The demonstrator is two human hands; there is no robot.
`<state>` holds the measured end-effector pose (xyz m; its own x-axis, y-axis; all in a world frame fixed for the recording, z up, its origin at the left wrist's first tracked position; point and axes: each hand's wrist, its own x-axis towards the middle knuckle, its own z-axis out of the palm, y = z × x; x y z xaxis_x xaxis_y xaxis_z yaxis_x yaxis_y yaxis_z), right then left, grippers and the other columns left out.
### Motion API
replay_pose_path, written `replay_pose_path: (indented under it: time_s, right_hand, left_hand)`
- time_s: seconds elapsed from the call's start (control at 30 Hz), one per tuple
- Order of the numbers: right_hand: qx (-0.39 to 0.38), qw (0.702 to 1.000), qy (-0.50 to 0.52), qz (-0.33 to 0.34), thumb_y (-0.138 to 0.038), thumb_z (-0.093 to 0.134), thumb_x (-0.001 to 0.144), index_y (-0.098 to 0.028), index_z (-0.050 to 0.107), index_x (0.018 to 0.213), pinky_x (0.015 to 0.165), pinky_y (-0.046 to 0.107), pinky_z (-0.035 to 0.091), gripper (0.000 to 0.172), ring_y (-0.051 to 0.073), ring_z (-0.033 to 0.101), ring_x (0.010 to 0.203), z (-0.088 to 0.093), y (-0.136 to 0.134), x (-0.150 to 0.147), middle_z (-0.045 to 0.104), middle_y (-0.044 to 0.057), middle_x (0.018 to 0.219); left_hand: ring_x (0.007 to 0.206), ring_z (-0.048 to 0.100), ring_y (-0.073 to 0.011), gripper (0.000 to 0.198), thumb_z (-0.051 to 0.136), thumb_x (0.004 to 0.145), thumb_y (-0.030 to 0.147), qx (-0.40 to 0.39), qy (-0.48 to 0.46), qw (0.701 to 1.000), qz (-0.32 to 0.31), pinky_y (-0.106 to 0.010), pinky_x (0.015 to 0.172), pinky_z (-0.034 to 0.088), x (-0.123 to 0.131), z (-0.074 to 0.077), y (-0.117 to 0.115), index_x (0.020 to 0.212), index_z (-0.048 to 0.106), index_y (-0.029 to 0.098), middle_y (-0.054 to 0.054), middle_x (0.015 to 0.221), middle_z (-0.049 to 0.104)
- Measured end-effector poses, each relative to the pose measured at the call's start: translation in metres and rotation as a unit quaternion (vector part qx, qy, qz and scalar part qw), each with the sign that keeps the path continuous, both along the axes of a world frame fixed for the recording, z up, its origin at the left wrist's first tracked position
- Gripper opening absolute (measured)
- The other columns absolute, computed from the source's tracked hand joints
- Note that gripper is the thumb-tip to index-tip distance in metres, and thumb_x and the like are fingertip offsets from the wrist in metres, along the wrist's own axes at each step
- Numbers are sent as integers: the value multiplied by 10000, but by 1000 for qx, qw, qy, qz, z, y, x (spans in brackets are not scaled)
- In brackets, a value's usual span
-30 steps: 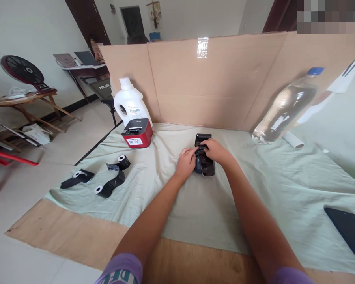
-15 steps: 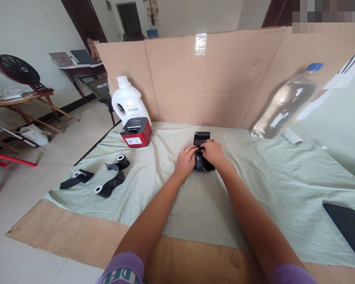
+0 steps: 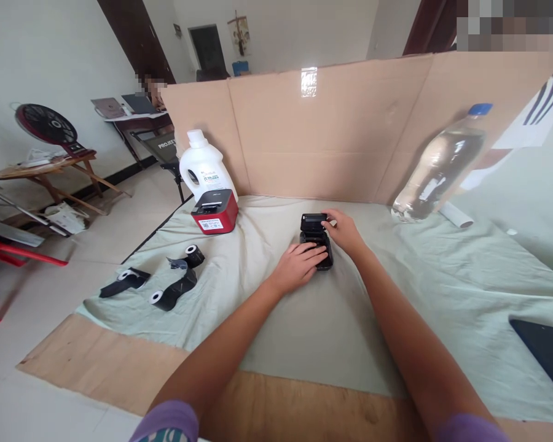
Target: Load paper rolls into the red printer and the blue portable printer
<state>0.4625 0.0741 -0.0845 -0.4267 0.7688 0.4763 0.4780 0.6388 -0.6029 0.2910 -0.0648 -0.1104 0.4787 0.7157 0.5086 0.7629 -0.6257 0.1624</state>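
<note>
A small black device with a hinged lid, which looks like a portable receipt printer (image 3: 328,263), lies on the cloth in front of me. Its lid (image 3: 313,221) stands raised at the far end. My left hand (image 3: 299,265) rests across the body, fingers stretched out over the opening and hiding much of the inside. At the lid's right edge, my right hand (image 3: 343,228) grips with thumb and fingertips.
Left on the cloth are a red and black printer (image 3: 215,215), a white jug (image 3: 205,162) and black rolls (image 3: 172,294). A clear bottle (image 3: 442,166) leans right against the cardboard (image 3: 313,135), near a white tube (image 3: 456,215). A phone (image 3: 544,350) lies near right.
My left hand has slid right, over the device's body. My right hand has moved from the opening up to the lid's right edge. The view has shifted slightly.
</note>
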Motion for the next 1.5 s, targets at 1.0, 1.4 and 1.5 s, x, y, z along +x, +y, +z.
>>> replay_pose_path:
  time_s: [1.0,1.4,1.5]
  right_hand:
    - [-393,914,95,27,-313,652,792,-286,553,1336,974,390,493,554,232,589,1139,-2,-41,3,607,72,1307]
    - [-374,917,140,-15,-397,652,814,-239,440,1463,1121,393,401,701,229,506,1330,-22,-48,4,517,98,1471]
    - [-372,916,147,-21,-379,619,825,-237,473,1438,1121,378,400,646,218,509,1331,-26,-46,3,519,90,1474]
  left_hand:
    - [1319,524,-263,464,486,894,181,-7,-12,1000,-10,-474,1022,452,4,-11,-14,1341,598,234,-73,1368,633]
    - [1220,537,-300,598,601,825,251,-38,-123,978,166,-452,1011,460,4,-11,-13,1412,498,204,-94,1453,540]
    - [1187,559,-295,587,593,832,248,-43,-118,977,172,-435,981,473,3,-10,-12,1409,496,205,-92,1444,547]
